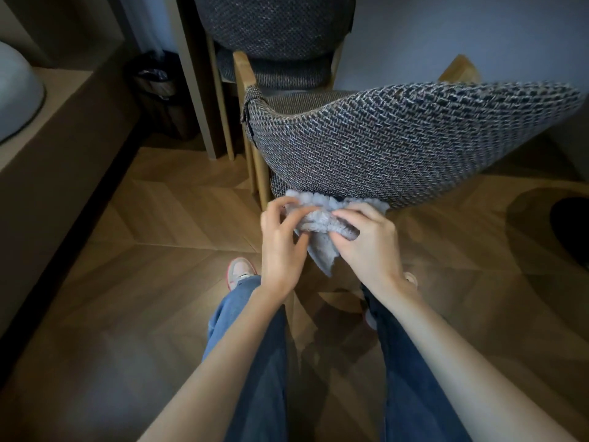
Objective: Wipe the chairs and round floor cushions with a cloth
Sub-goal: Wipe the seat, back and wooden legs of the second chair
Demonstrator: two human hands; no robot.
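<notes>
A grey fluffy cloth (322, 224) is bunched between both of my hands, just below the back of the near chair (398, 138), which has dark tweed upholstery and a light wooden frame. My left hand (282, 247) pinches the cloth's left side with curled fingers. My right hand (369, 240) grips its right side, and a corner of the cloth hangs down between them. A second chair (277, 30) of the same fabric stands behind the first, facing it. No round floor cushion shows clearly.
A low ledge (57, 129) runs along the left with a pale rounded object (16, 94) on it. A dark waste bin (156, 87) with a liner stands in the far corner. Wooden herringbone floor (153, 250) lies underfoot; a dark round shape (570, 231) sits at the right edge.
</notes>
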